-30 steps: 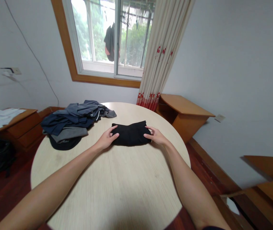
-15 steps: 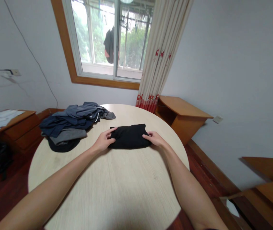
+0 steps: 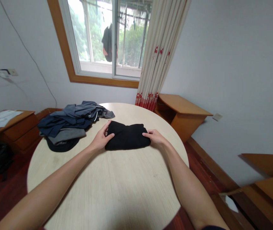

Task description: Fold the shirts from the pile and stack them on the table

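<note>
A folded black garment (image 3: 126, 137) lies on the round pale wooden table (image 3: 117, 188), a little beyond its middle. My left hand (image 3: 100, 139) rests at the garment's left end, fingers stretched out flat against the cloth with the thumb on top. At the right end, my right hand (image 3: 155, 138) lies with its fingers extended onto the fabric. Both hands touch the garment without gripping it.
A heap of dark blue and grey clothes (image 3: 70, 123) sits on the table's far left. A wooden side cabinet (image 3: 183, 116) stands at the right by the curtain (image 3: 160, 51). At the left is a low cabinet (image 3: 14, 124) with white cloth.
The black garment has shifted slightly left and its left end now looks rounder. My left hand moved up along that end. My right hand stays at the right end.
</note>
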{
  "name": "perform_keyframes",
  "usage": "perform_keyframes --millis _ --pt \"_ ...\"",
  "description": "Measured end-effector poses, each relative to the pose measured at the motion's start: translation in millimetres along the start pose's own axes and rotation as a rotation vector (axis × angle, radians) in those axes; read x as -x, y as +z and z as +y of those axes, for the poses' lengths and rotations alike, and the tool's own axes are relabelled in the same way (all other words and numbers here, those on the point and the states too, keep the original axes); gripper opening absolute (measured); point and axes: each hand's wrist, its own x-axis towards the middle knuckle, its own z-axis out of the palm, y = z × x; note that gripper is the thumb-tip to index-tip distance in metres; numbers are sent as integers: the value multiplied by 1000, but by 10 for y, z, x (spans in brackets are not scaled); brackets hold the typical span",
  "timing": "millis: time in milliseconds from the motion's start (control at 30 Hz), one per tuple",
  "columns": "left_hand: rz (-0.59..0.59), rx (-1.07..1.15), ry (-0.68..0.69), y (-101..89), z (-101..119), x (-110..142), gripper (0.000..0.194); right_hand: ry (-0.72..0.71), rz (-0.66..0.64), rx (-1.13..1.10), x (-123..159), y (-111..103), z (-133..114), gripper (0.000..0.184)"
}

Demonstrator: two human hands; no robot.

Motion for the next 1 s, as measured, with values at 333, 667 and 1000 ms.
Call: perform_keyframes --millis 333,667,1000 --pt "148 -204 -168 -98 -453 -246 67 190 181 305 -105 32 86 41" --pt "273 -212 -71 -16 -278 -190 59 91 360 527 -184 93 120 42" --pt "-159 -124 -394 -299 64 90 84 138 -3 55 134 -125 -92 44"
